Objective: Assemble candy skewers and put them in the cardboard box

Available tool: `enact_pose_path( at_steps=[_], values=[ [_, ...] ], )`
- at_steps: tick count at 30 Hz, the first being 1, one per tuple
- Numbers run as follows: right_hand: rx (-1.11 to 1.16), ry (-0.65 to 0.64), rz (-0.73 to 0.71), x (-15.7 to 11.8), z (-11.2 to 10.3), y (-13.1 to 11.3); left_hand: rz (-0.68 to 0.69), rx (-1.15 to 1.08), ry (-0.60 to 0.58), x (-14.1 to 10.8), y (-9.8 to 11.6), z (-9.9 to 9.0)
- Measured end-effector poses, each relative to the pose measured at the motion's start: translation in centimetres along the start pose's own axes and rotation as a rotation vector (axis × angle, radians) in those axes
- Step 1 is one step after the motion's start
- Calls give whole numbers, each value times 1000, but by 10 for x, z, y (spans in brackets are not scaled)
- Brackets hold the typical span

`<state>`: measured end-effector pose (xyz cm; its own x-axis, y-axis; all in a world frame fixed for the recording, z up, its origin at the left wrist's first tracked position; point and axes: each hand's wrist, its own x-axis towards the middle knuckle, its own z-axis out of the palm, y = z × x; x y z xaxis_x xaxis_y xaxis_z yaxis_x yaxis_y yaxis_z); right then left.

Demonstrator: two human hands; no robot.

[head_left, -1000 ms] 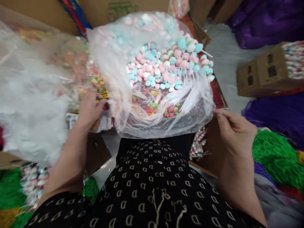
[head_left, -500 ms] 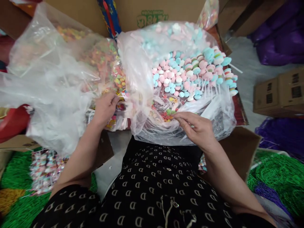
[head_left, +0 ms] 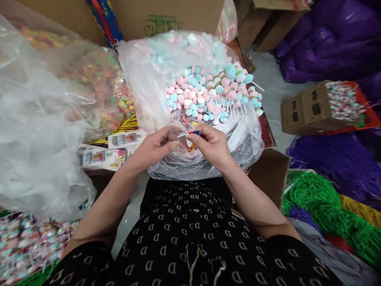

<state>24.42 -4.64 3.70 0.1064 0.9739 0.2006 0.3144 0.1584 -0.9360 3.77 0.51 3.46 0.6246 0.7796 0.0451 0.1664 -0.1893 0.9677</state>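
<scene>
My left hand (head_left: 157,147) and my right hand (head_left: 212,145) meet in front of my body, over the near edge of a clear plastic bag (head_left: 160,170). Pinched between their fingertips is a small clear packet (head_left: 193,133) with red, blue and white colouring; its exact shape is partly hidden by the fingers. Both hands are closed. Beyond them, pink, blue and white marshmallow candies (head_left: 190,95) lie loose in the opened bag. Several marshmallow lollipops (head_left: 235,85) with white sticks rest to their right.
At left stand a large bag of ring candies (head_left: 98,79), gold twist ties (head_left: 125,125) and printed white packets (head_left: 102,156). A cardboard carton (head_left: 178,12) is behind. To the right are a small box (head_left: 306,109), purple shreds (head_left: 324,167) and green tinsel (head_left: 315,194).
My left hand has moved right from the gold ties and packets to meet my right hand. Both now hold the small packet. The view has shifted rightward.
</scene>
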Motion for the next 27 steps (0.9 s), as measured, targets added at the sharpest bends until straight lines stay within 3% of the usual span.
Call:
enact_pose_path(
  at_steps=[3, 7, 14, 19, 23, 27],
  values=[
    [-134, 71, -74, -13, -14, 3, -193, -250, -108, 4, 0, 4],
    [-138, 133, -49, -25, -20, 12, -293, -420, 16, 7, -1, 17],
    [201, 138, 212, -40, -29, 27, -241, -226, 18, 16, 1, 41],
    [179, 244, 251, -47, -40, 29, -235, -103, 1, 23, 1, 53],
    [331, 174, 335, -44, -44, 32, -263, -121, -62, 30, 2, 58],
    [411, 124, 355, -42, -42, 40, -272, -144, 71, 35, 0, 64]
  ],
)
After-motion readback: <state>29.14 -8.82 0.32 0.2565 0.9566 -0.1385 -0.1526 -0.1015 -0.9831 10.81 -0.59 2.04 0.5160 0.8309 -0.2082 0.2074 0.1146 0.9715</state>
